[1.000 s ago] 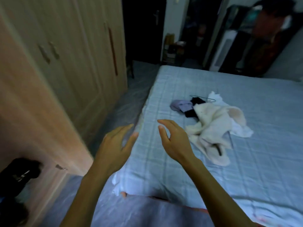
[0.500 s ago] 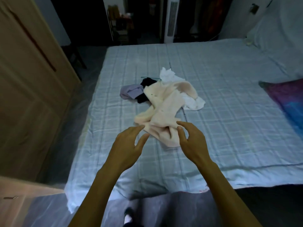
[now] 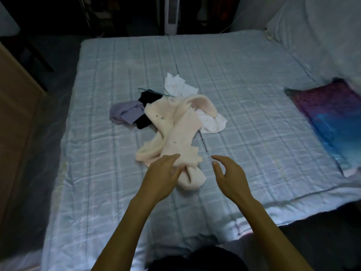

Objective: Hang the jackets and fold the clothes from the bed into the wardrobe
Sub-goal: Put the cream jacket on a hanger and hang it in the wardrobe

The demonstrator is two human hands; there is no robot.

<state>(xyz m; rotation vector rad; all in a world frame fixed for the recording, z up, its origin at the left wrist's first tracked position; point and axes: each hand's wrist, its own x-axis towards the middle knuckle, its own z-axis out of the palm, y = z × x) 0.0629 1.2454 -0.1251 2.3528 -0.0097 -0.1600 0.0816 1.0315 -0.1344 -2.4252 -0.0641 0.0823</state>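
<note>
A crumpled cream fleece jacket (image 3: 175,132) lies in the middle of the bed (image 3: 254,114). Beside it sit a lilac garment (image 3: 125,112), a black garment (image 3: 146,106) and a white garment (image 3: 179,87). A thin wire hanger (image 3: 154,91) lies across the black one. My left hand (image 3: 162,177) reaches over the jacket's near end, fingers straight, holding nothing. My right hand (image 3: 228,175) hovers to the right of the jacket, fingers relaxed and apart from it. The wardrobe (image 3: 15,114) shows at the left edge.
A purple and blue pillow (image 3: 336,118) lies at the bed's right side. A white tower fan (image 3: 171,14) stands beyond the far end of the bed. A grey floor strip (image 3: 39,133) runs between bed and wardrobe.
The view has turned from the wardrobe to face the bed. Both hands have moved forward toward the cream jacket; the left hand now overlaps its near end.
</note>
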